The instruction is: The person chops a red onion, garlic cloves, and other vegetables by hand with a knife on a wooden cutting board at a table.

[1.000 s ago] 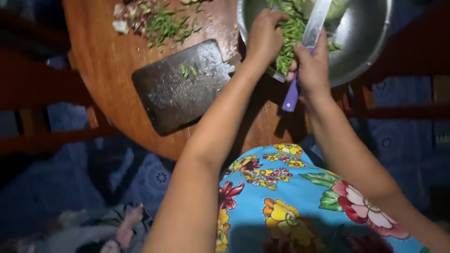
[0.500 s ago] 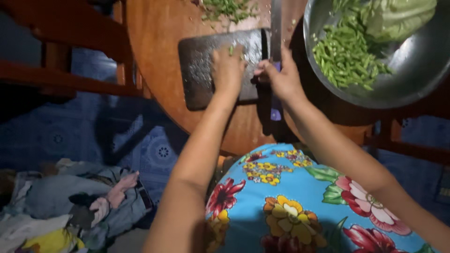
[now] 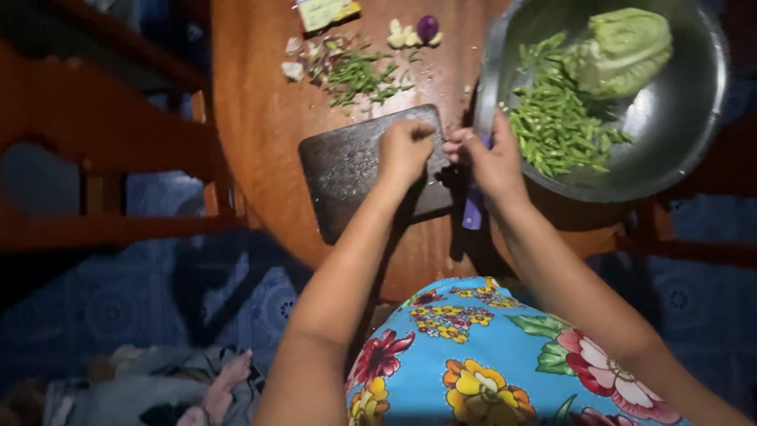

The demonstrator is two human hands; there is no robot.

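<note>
- Dim room, blue patterned floor; a round wooden surface (image 3: 260, 118) fills the upper middle of the frame.
- Left hand (image 3: 404, 150) rests on the dark board (image 3: 347, 170) at centre, fingers curled together; whether they pinch anything, I cannot tell.
- Right hand (image 3: 490, 162) has its fingers clamped on a purple-handled knife (image 3: 473, 211) just right of the board; the blade is hidden.
- Risk, as I judge it: the hands nearly touch, so in this poor light a slip could nick the left fingers.
- The steel bowl (image 3: 678, 118) of cut beans (image 3: 556, 130) and cabbage (image 3: 627, 49) overhangs the edge at upper right; a nudge might tip it.
- A small yellowish packet (image 3: 327, 11) lies at top centre.
</note>
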